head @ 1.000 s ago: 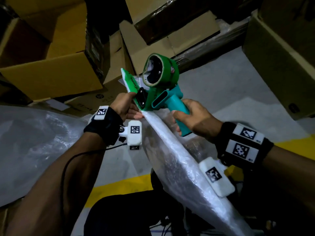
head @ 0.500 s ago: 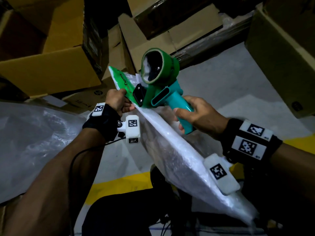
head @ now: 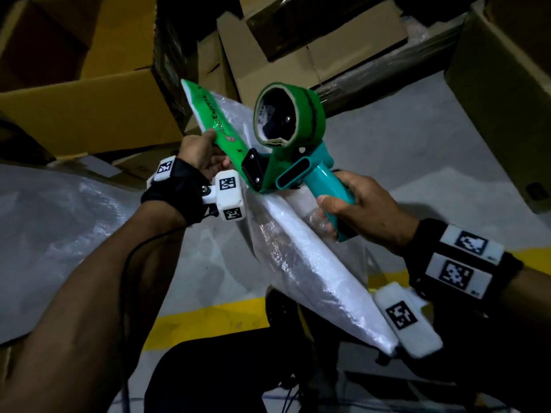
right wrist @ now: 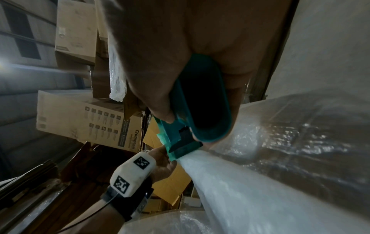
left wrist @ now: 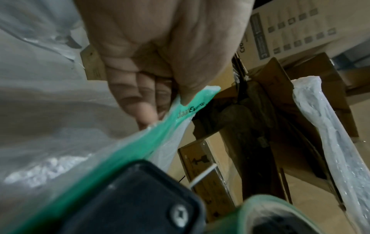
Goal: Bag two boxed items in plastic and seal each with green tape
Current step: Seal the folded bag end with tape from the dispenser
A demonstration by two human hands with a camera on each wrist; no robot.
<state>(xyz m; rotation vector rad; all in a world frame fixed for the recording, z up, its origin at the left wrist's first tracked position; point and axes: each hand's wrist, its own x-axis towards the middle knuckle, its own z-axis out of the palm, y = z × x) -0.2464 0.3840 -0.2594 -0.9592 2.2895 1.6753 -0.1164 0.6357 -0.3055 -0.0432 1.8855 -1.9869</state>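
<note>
The bagged box (head: 301, 263) was held up off the floor, slanting from its low end near the right wrist to the taped top edge by the left hand (head: 199, 150); that hand's thumb and curled fingers pinched the green tape (head: 217, 120) and plastic at the upper edge; the right hand (head: 357, 210) was closed round the teal handle of the tape dispenser (head: 286, 156), whose nose lay against the bag's edge just right of the left hand; the green roll sat above it.

The left wrist view showed the thumb (left wrist: 192, 82) pressed on the tape's printed lettering and the dispenser's black plate close below, which the head view showed only small; the right wrist view showed fingers wrapped round the hollow handle and the blade end touching the plastic; only the head view showed the cardboard boxes (head: 89, 93) and yellow floor line (head: 208, 323) together.
</note>
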